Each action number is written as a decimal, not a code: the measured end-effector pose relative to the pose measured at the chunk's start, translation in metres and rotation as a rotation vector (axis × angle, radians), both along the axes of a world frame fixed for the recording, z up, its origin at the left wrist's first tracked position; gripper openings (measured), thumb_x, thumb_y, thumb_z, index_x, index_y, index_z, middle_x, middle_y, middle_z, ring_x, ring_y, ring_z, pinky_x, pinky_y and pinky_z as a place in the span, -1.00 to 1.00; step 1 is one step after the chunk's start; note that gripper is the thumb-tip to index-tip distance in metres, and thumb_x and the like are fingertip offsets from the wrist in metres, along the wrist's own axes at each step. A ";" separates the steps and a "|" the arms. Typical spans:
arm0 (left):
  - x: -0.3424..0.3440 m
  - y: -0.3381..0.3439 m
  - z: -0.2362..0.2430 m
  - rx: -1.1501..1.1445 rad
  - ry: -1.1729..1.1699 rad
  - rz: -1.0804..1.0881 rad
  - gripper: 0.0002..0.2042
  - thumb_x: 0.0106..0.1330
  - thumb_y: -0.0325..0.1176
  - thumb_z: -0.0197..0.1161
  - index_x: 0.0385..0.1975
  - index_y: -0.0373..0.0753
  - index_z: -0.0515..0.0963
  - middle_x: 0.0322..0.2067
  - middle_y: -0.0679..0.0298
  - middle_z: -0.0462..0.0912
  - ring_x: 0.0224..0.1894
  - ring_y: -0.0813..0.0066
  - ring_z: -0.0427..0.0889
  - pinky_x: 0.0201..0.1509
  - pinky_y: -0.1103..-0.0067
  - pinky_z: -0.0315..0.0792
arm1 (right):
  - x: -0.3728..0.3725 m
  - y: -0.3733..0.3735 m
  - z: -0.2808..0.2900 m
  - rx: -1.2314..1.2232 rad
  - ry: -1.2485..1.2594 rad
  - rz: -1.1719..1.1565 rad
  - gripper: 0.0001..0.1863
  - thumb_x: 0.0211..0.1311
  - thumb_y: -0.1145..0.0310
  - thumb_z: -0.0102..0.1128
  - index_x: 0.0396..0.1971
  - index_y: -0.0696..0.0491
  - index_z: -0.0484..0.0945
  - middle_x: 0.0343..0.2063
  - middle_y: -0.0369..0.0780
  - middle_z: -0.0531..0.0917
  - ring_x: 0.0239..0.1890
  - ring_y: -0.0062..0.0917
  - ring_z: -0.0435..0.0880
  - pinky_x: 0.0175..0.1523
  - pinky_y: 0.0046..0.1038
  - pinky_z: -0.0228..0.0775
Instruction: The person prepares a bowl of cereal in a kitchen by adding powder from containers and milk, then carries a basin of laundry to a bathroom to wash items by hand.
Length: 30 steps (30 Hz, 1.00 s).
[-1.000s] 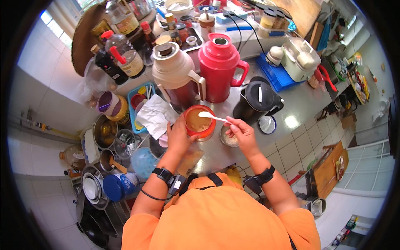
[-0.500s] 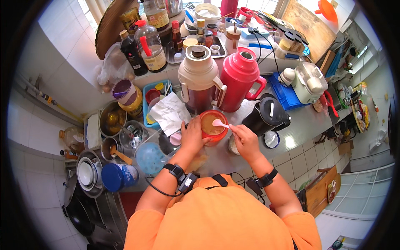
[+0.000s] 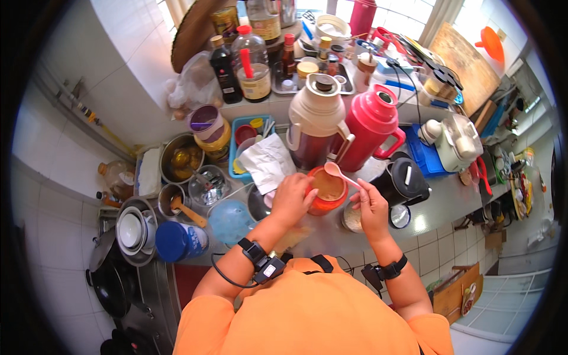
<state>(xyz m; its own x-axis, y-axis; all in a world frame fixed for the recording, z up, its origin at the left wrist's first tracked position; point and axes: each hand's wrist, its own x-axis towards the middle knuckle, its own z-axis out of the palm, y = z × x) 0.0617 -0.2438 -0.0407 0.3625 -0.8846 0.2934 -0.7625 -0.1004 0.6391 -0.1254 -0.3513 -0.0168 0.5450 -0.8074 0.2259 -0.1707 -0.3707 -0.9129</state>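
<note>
My left hand (image 3: 293, 199) is wrapped round the left side of a red-orange jar (image 3: 324, 204) holding tan-brown contents. My right hand (image 3: 373, 208) grips the handle of a pale pink plastic spoon (image 3: 333, 170), whose bowl is over the jar's upper right part. Partly behind my right hand sits a small container (image 3: 351, 220) of pale grainy contents. A crumpled white paper (image 3: 266, 161) lies left of the jar; a beige thermos (image 3: 315, 112) and a pink thermos (image 3: 367, 124) stand behind it. A black kettle (image 3: 402, 180) is to the right.
Bowls, pots and a blue-lidded tub (image 3: 173, 241) crowd the left of the steel counter (image 3: 426, 223). Bottles (image 3: 254, 71) line the back ledge. A blue tray (image 3: 427, 155) and white appliance (image 3: 458, 145) stand at the right, above a tiled floor (image 3: 426, 254). A black wok (image 3: 111, 284) is at lower left.
The scene has shifted rightward in the view. The spoon has lifted from inside the jar to above it, and my right hand has risen with it. My left hand stays on the jar.
</note>
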 end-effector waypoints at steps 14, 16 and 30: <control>0.143 0.030 0.041 -0.105 1.002 0.274 -0.74 0.36 -0.24 -0.07 -0.11 -0.21 0.46 -0.54 0.41 0.51 -0.59 0.69 0.43 -0.52 0.69 0.36 | 0.099 0.047 0.019 -0.092 -0.014 0.389 -0.50 0.13 0.49 0.11 0.13 0.03 0.33 -0.52 -0.19 0.52 -0.55 -0.59 0.50 -0.37 -0.57 0.36; 0.211 0.050 0.034 -0.060 0.810 0.412 -0.78 0.34 -0.27 -0.04 -0.16 -0.19 0.49 -0.60 0.45 0.45 -0.68 0.70 0.34 -0.65 0.73 0.24 | 0.079 0.045 0.025 -0.157 -0.018 0.368 -0.54 0.14 0.51 0.09 0.09 0.04 0.37 -0.53 -0.21 0.52 -0.56 -0.59 0.49 -0.38 -0.58 0.36; 0.328 0.049 0.019 0.238 0.306 0.666 -0.62 0.26 -0.08 0.08 -0.17 -0.32 0.49 -0.67 0.24 0.57 -0.73 0.59 0.46 -0.66 0.62 0.34 | -0.164 -0.024 -0.081 0.170 0.184 -0.261 -0.74 0.14 0.60 -0.13 -0.22 0.17 0.52 -0.58 -0.27 0.53 -0.61 -0.66 0.48 -0.48 -0.65 0.34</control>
